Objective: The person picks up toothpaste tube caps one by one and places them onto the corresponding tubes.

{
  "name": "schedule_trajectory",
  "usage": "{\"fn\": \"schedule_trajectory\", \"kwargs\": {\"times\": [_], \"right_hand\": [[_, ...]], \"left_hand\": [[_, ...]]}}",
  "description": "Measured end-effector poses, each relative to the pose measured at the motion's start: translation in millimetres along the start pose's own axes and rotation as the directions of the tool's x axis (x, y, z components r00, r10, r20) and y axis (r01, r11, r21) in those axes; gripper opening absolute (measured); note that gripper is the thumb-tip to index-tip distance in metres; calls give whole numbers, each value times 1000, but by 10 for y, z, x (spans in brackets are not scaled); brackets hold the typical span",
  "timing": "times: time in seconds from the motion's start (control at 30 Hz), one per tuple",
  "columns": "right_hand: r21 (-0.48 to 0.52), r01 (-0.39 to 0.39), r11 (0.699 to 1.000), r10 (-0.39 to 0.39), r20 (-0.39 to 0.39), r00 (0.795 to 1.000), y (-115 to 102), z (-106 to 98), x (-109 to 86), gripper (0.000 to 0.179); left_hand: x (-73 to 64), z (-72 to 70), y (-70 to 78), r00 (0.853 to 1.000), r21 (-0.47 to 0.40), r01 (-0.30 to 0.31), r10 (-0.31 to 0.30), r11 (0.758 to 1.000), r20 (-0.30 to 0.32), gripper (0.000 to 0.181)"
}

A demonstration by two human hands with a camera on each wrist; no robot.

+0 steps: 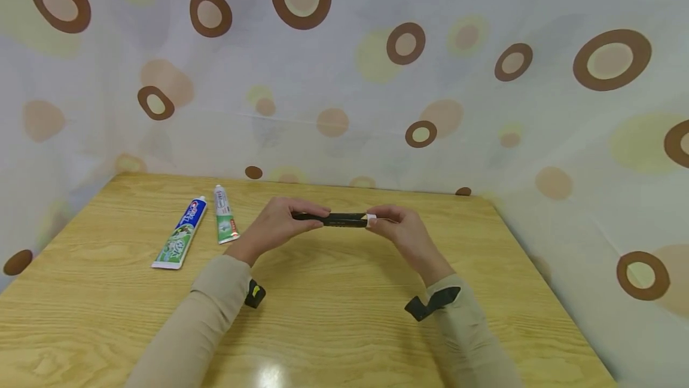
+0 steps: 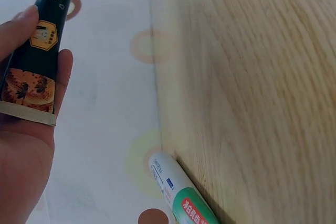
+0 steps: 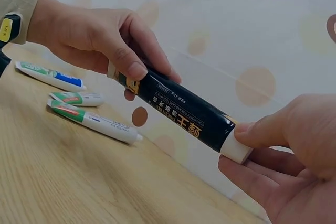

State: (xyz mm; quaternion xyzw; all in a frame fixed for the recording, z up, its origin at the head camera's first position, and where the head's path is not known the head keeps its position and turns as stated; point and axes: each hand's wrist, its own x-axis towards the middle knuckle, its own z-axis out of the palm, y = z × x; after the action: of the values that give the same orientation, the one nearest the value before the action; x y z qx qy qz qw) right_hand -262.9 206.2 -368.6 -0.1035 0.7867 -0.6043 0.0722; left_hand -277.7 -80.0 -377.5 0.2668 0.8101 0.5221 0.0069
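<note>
A black toothpaste tube (image 1: 344,220) is held level above the wooden table between both hands. My left hand (image 1: 274,223) grips its flat tail end, thumb on one side and fingers on the other. At the other end my right hand (image 1: 408,235) pinches the white cap (image 3: 236,148) between thumb and fingers. The cap sits against the tube's shoulder. In the left wrist view the tube's honeycomb-patterned tail (image 2: 29,90) lies across the left palm; its cap end runs out of that frame.
On the left of the table (image 1: 334,316) lie a blue-and-green toothpaste tube (image 1: 180,234) and a white-and-green one (image 1: 224,214). The right wrist view shows another white-and-green tube (image 3: 94,121) beside them. A patterned sheet (image 1: 344,89) walls the back and sides.
</note>
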Motion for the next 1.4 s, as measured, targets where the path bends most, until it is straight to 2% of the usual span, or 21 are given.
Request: {"fn": "schedule_trajectory", "kwargs": {"times": [0.2,0.33,0.53,0.63,0.73,0.83,1.0,1.2,1.4], "right_hand": [[-36,-36,999,36,-10,999,57,-37,129,35],[-22,-52,998,52,-16,999,118,-45,214,32],[-27,-41,999,41,-23,999,212,-60,322,31],[-27,-39,999,38,-37,999,268,-58,376,30],[-33,-29,999,28,-42,999,337,-45,437,28],[-87,-16,996,12,-56,998,390,-10,483,26],[-244,-11,970,-15,-106,994,424,82,487,21],[-286,-62,956,11,-178,984,501,139,530,18],[-365,-48,930,-20,-182,983,561,151,576,17]], "left_hand": [[111,15,-62,997,128,-71,71,989,6,21],[193,42,-129,997,176,-81,79,981,20,22],[314,98,-203,999,226,-31,21,974,43,21],[363,133,-229,998,224,7,-19,974,51,22],[389,167,-263,997,215,16,-30,977,65,24],[381,194,-307,997,206,26,-41,978,70,26],[377,239,-383,996,258,26,-47,966,75,27],[399,263,-422,993,314,52,-83,948,87,28],[374,262,-387,987,359,54,-104,932,121,28]]}}
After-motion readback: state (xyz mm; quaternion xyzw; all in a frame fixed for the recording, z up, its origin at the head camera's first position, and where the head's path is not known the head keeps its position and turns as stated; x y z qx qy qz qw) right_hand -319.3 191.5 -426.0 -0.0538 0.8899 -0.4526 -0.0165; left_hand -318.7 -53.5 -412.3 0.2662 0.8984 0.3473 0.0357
